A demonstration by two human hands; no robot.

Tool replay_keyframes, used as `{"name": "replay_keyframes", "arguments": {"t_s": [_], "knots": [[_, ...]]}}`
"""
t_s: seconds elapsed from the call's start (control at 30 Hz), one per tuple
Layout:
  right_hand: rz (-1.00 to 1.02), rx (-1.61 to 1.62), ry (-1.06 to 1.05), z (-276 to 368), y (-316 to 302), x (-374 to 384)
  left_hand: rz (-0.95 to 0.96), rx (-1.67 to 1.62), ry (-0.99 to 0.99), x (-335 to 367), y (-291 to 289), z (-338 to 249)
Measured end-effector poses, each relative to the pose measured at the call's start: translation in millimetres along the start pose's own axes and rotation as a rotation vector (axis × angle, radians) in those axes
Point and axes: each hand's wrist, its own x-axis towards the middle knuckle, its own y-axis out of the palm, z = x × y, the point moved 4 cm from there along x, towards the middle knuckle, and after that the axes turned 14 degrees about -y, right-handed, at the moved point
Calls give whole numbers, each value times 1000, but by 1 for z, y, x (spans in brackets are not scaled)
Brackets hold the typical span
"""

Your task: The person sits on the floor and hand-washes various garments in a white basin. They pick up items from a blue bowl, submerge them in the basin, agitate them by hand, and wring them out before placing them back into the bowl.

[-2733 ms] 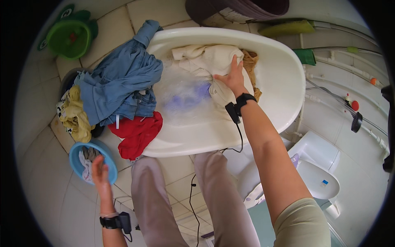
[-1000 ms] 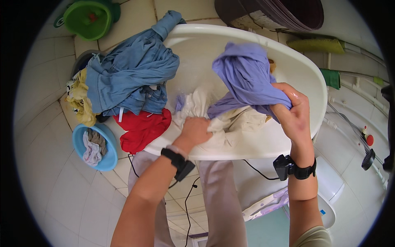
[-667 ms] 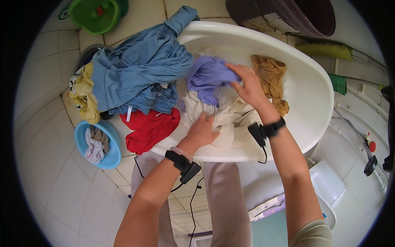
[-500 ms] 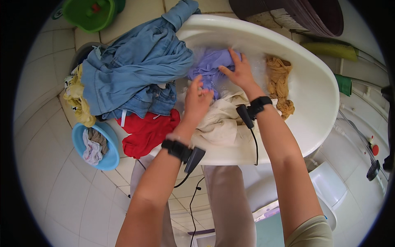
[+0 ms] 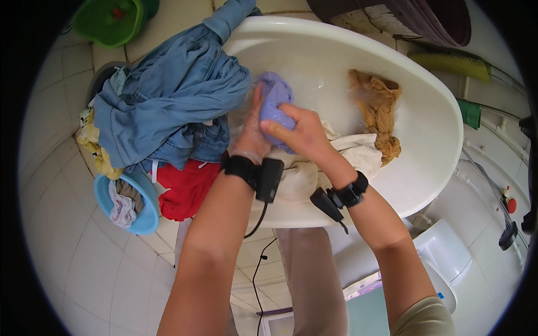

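- Purple cloth point(image 5: 273, 107) was spread out a moment ago, now it's bunched up in the white tub point(image 5: 428, 120), upper middle of the frame, so I've got one compact handful to work.
- Right hand point(image 5: 305, 134): fingers curled round it.
- Left hand point(image 5: 251, 134): against its left side, can't tell how tight.

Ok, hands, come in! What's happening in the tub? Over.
Right hand gripping bunched purple cloth; left hand against it. Cream cloth nearby in tub. Blue clothes heap crowding left hand.
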Motion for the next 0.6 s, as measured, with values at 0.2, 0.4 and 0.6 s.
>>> {"name": "replay_keyframes", "arguments": {"t_s": [0.2,0.4,0.6], "knots": [[-74,-578,8,-78,-65,26,-157,159,339,-3,17,22],[-40,-1006,54,-89,-11,35,-426,357,364,-5,-12,-7],[-78,-273,90,-101,10,47,-183,73,79,8,-3,4]]}}
